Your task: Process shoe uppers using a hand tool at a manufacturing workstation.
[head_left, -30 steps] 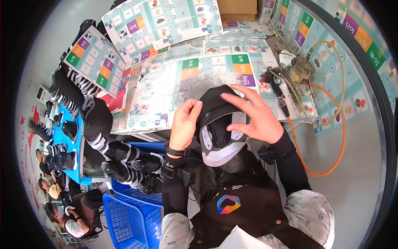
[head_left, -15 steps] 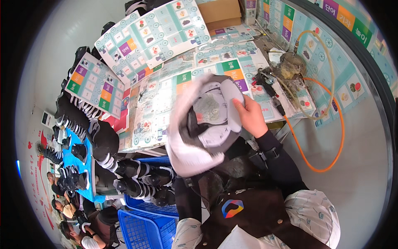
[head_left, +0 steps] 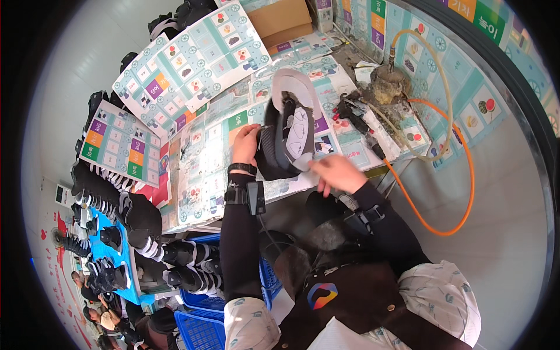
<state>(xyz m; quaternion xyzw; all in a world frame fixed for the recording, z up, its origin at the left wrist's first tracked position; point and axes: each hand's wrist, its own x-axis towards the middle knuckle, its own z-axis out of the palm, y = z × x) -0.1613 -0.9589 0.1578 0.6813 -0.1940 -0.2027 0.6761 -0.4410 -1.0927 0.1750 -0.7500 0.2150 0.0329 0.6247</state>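
A black and light-grey shoe point(head_left: 297, 127) is held over the near edge of the work table, its opening facing up and a patterned lining showing inside. My left hand point(head_left: 247, 143) grips its dark left side, the fingers partly hidden behind it. With the thumb and fingers closed, my right hand point(head_left: 338, 172) pinches a pale flap at the shoe's near end.
On the printed-sheet table point(head_left: 198, 192), an air gun point(head_left: 356, 116) lies at right, joined to an orange hose point(head_left: 470, 175). Stacked boots point(head_left: 143, 219) stand at left, above blue crates point(head_left: 201, 329). Printed boards point(head_left: 192, 55) lean at the back; several people sit lower left.
The shoe has been turned so its dark side and opening show. My left hand has come into view on its left side. My right hand has shifted down to its near end.
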